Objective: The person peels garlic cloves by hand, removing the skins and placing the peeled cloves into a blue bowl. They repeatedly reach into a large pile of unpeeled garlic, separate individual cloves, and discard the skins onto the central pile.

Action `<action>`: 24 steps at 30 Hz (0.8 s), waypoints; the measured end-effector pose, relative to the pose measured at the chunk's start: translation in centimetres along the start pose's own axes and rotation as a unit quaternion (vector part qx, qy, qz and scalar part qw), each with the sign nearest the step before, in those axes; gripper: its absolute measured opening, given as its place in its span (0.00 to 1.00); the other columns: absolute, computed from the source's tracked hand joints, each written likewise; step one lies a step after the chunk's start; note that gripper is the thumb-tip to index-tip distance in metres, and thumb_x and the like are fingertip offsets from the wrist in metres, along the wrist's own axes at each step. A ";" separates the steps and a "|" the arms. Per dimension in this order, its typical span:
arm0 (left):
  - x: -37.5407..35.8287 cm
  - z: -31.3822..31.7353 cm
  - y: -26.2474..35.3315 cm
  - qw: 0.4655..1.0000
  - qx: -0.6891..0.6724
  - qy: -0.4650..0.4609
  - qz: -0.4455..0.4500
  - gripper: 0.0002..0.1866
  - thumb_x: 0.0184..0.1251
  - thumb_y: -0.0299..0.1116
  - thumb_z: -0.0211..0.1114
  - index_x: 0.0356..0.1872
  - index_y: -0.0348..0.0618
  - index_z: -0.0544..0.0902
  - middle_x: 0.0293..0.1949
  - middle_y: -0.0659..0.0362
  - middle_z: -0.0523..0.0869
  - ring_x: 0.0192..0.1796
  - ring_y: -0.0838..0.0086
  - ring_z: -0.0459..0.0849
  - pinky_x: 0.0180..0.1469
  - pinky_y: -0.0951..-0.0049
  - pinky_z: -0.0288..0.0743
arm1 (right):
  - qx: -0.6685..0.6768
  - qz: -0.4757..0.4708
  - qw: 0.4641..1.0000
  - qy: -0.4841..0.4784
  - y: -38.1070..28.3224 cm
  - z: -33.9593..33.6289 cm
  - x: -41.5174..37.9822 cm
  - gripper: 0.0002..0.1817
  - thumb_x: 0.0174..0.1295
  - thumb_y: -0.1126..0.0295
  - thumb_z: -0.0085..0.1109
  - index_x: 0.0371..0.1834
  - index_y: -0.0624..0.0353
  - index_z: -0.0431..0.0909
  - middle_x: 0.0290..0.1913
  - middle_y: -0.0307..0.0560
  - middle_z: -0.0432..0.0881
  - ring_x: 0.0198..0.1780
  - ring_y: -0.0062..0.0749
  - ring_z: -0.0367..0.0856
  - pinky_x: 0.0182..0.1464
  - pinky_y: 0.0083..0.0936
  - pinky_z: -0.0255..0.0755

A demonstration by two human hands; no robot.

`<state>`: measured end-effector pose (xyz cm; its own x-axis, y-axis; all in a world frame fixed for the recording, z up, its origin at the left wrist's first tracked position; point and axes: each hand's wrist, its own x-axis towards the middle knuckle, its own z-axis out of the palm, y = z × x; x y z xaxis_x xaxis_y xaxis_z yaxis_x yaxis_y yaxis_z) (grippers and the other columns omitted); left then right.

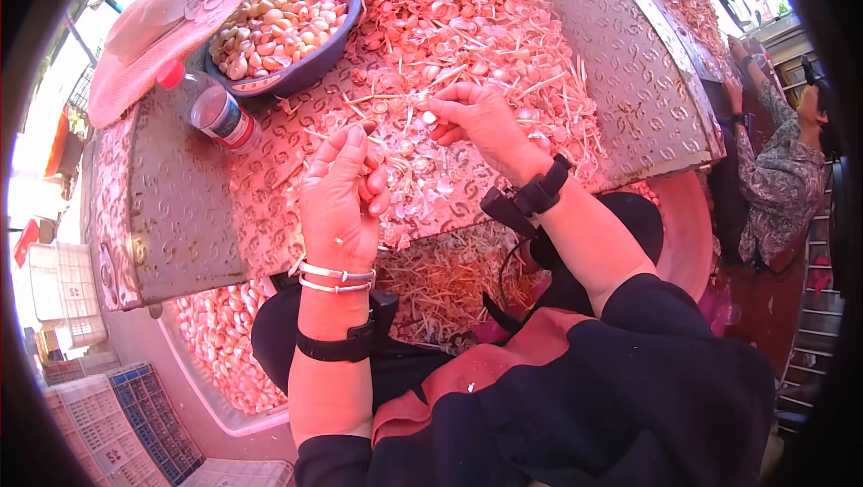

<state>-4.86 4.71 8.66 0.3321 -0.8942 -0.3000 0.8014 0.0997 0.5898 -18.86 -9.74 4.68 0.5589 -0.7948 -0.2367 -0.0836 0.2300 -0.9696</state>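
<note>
My right hand (493, 132) is closed over the metal table (629, 82), with a small pale garlic clove (429, 116) pinched at the fingertips. To its left, my left hand (337, 195) has its fingers curled in and its thumb against the index finger. What it holds, if anything, I cannot make out. Loose papery skins and bits of stalk lie beneath both hands. Beyond them rises a large heap of garlic cloves (467, 1) mixed with stalks. At the back left, a blue bowl (301, 82) is filled with cloves.
A straw hat (171, 19) and a red-capped plastic bottle (220, 114) are left of the bowl. Below the table edge are a tub of garlic (229, 343) and a pile of stalks (449, 280). Crates (117, 424) stand lower left. Another person (782, 181) sits at right.
</note>
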 end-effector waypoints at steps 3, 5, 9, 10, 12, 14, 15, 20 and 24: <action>0.4 0.7 -1.6 0.992 0.121 0.043 0.020 0.09 0.65 0.31 0.59 0.44 0.41 0.76 0.22 0.66 0.72 0.19 0.85 0.68 0.15 0.87 0.58 | 0.043 -0.018 0.999 -0.019 -2.1 1.7 -1.6 0.07 0.60 0.70 0.57 0.35 0.62 0.77 0.25 0.39 0.79 0.24 0.19 0.79 0.25 0.13 0.74; 0.9 0.9 -2.8 0.979 0.190 0.023 0.072 0.09 0.65 0.30 0.60 0.45 0.41 0.76 0.24 0.67 0.73 0.21 0.87 0.69 0.18 0.88 0.60 | 0.065 -0.044 0.996 -0.031 -2.6 2.8 -2.1 0.07 0.60 0.72 0.57 0.35 0.65 0.75 0.25 0.41 0.79 0.22 0.19 0.78 0.22 0.13 0.74; 2.3 0.3 -5.1 0.914 0.332 -0.008 0.231 0.10 0.64 0.28 0.60 0.46 0.39 0.75 0.27 0.67 0.75 0.26 0.90 0.70 0.26 0.88 0.64 | 0.032 -0.063 0.997 -0.001 -2.7 4.0 -2.4 0.06 0.59 0.74 0.56 0.35 0.66 0.76 0.26 0.42 0.80 0.24 0.18 0.77 0.23 0.13 0.71; 2.5 -0.1 -5.4 0.888 0.372 -0.006 0.270 0.11 0.65 0.29 0.60 0.46 0.40 0.75 0.28 0.67 0.75 0.27 0.89 0.71 0.28 0.88 0.65 | 0.033 -0.063 0.997 0.000 -2.7 4.2 -2.4 0.06 0.59 0.74 0.56 0.35 0.66 0.76 0.26 0.42 0.80 0.24 0.18 0.77 0.23 0.13 0.71; 2.7 -0.2 -5.8 0.880 0.389 0.003 0.274 0.10 0.65 0.28 0.59 0.46 0.39 0.74 0.29 0.66 0.75 0.29 0.88 0.73 0.30 0.88 0.67 | -0.017 -0.091 0.995 0.042 -2.5 4.7 -2.6 0.05 0.58 0.74 0.56 0.35 0.65 0.77 0.28 0.43 0.81 0.27 0.21 0.78 0.29 0.16 0.73; 2.4 0.5 -6.0 0.919 0.284 0.010 0.273 0.09 0.66 0.27 0.57 0.46 0.39 0.74 0.28 0.66 0.75 0.29 0.87 0.75 0.31 0.88 0.69 | -0.032 -0.127 0.989 0.061 -1.5 5.0 -2.0 0.05 0.57 0.76 0.56 0.35 0.65 0.77 0.29 0.44 0.81 0.30 0.23 0.79 0.34 0.19 0.74; 2.7 0.5 -6.1 0.922 0.266 0.007 0.282 0.08 0.67 0.26 0.55 0.46 0.39 0.74 0.26 0.67 0.75 0.30 0.88 0.75 0.31 0.89 0.69 | -0.038 -0.151 0.985 0.073 -1.4 5.3 -2.0 0.05 0.56 0.76 0.56 0.35 0.65 0.77 0.29 0.45 0.82 0.30 0.23 0.79 0.34 0.20 0.74; 2.5 0.4 -4.7 0.968 0.190 0.034 0.161 0.04 0.69 0.30 0.54 0.39 0.42 0.73 0.24 0.67 0.74 0.20 0.89 0.69 0.20 0.90 0.62 | 0.112 -0.044 0.992 0.036 -1.7 5.7 -2.4 0.04 0.59 0.77 0.53 0.34 0.64 0.78 0.27 0.44 0.81 0.24 0.19 0.78 0.27 0.16 0.73; 3.3 -0.8 -3.7 0.997 0.036 0.027 0.069 0.07 0.70 0.36 0.51 0.33 0.46 0.70 0.20 0.64 0.70 0.16 0.83 0.66 0.15 0.87 0.55 | 0.112 -0.013 0.993 -0.030 -1.6 5.3 -3.1 0.06 0.62 0.77 0.50 0.34 0.64 0.78 0.26 0.43 0.80 0.22 0.17 0.77 0.22 0.13 0.70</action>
<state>-6.39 1.75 4.91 0.4646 -0.8490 -0.2517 0.7094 0.1868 0.6796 -16.06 -4.67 7.31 0.6074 -0.7688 -0.2002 0.1137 0.3336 -0.9358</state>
